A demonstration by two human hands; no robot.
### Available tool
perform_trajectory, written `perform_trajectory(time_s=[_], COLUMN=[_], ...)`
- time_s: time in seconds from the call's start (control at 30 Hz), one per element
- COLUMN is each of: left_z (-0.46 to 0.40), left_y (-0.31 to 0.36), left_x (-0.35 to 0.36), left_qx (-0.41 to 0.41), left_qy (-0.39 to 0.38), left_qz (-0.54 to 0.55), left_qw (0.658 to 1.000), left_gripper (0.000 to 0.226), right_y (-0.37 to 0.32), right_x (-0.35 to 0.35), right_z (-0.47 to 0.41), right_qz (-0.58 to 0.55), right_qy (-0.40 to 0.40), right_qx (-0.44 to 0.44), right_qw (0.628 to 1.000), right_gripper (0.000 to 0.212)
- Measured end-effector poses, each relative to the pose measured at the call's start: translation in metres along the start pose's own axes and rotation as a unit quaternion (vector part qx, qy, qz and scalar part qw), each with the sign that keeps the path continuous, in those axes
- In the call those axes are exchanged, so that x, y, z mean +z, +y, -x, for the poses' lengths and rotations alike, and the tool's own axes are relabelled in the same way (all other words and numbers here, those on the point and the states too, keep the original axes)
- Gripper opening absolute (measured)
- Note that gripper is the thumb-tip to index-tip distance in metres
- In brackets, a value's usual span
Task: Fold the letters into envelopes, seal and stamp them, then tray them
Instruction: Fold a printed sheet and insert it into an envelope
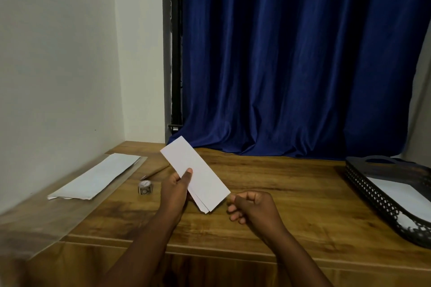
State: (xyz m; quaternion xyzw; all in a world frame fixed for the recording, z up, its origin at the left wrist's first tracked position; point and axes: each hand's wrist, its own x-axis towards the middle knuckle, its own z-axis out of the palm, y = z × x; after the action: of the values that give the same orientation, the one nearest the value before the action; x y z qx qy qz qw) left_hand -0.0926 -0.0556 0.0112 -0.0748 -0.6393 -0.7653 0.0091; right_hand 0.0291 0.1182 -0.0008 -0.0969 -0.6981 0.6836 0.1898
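A folded letter [198, 177] is held above the wooden surface [291, 196] by the left hand [176, 190], with the thumb pressed on its upper face and the fingers closed around it from beneath. The letter is tilted, its far end raised toward the blue curtain [291, 53] and its near end, where several layered edges are seen, pointed toward the right hand [253, 206]. The right hand is kept just beside that near corner, its fingers curled inward with nothing clearly gripped; whether the thumb tip touches the paper cannot be told. To the left, a stack of white envelopes [93, 177] is laid flat on a clear plastic sheet [46, 221] that covers that side of the surface. Between the stack and the left hand, a small roll of stamps [145, 187] is set on the wood, and a pen [155, 172] is laid just behind it. At the right edge, a black lattice-sided tray [382, 200] is placed on the surface, well apart from the hands, and white paper [401, 196] is seen lying flat inside it. A pale wall [58, 53] is seen at the left.
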Motion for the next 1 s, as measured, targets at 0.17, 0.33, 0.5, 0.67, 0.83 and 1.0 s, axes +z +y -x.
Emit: perform_trajectory(time_s=[0.17, 0.33, 0.5, 0.67, 0.83, 1.0], left_z=[0.009, 0.020, 0.028, 0.029, 0.028, 0.025], left_y=[0.003, 0.000, 0.007, 0.007, 0.005, 0.008], left_x=[0.004, 0.005, 0.008, 0.008, 0.009, 0.007], left_qx=[-0.011, -0.016, -0.009, 0.005, 0.015, 0.055], left_qy=[-0.089, -0.275, -0.295, -0.271, -0.267, -0.181], left_qz=[-0.009, -0.087, -0.123, -0.106, -0.105, -0.059], left_qw=[0.996, 0.958, 0.947, 0.957, 0.958, 0.980], left_gripper=[0.014, 0.023, 0.017, 0.020, 0.019, 0.014], right_y=[-0.002, -0.011, -0.008, -0.011, -0.011, -0.009], right_x=[-0.001, 0.005, 0.002, 0.007, 0.010, 0.005], right_z=[0.005, 0.014, 0.009, 0.006, 0.006, 0.007], right_qz=[-0.048, -0.026, 0.021, 0.060, 0.066, 0.062], right_qy=[0.081, -0.020, -0.012, 0.006, 0.021, 0.040], right_qx=[-0.053, -0.043, -0.023, 0.012, 0.017, 0.015], right_qw=[0.994, 0.999, 0.999, 0.998, 0.997, 0.997], right_gripper=[0.015, 0.024, 0.021, 0.024, 0.024, 0.019])
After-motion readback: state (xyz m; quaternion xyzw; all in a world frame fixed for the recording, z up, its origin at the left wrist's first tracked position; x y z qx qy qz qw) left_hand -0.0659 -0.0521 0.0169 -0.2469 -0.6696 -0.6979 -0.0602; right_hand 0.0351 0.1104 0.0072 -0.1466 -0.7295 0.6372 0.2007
